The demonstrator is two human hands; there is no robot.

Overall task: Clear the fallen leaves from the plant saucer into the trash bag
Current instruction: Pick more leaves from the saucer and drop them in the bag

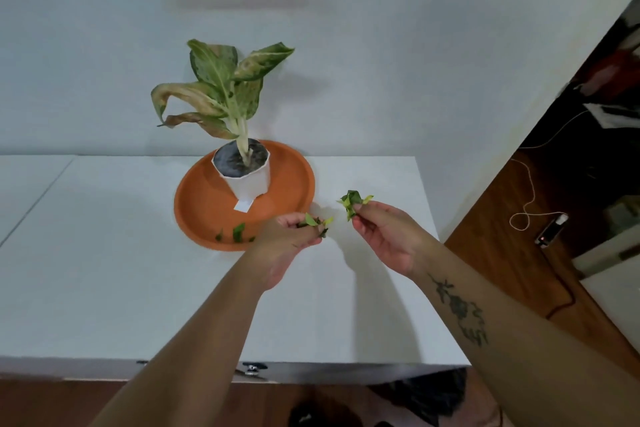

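An orange plant saucer (204,204) sits on the white table, with a white pot (247,180) holding a drooping green plant (221,94). A few small green leaf bits (238,231) lie at the saucer's near rim. My left hand (294,239) hovers at the saucer's right near edge, shut on a small bunch of leaves (316,220). My right hand (384,232) is to the right of the saucer, above the table, pinching another clump of green and yellow leaves (353,202). A dark trash bag (426,395) shows below the table's front edge.
The white table (104,270) ends at its right edge near my right arm, with wooden floor (512,253) beyond. A cord and a small device (550,230) lie on that floor. A plain wall stands behind the plant.
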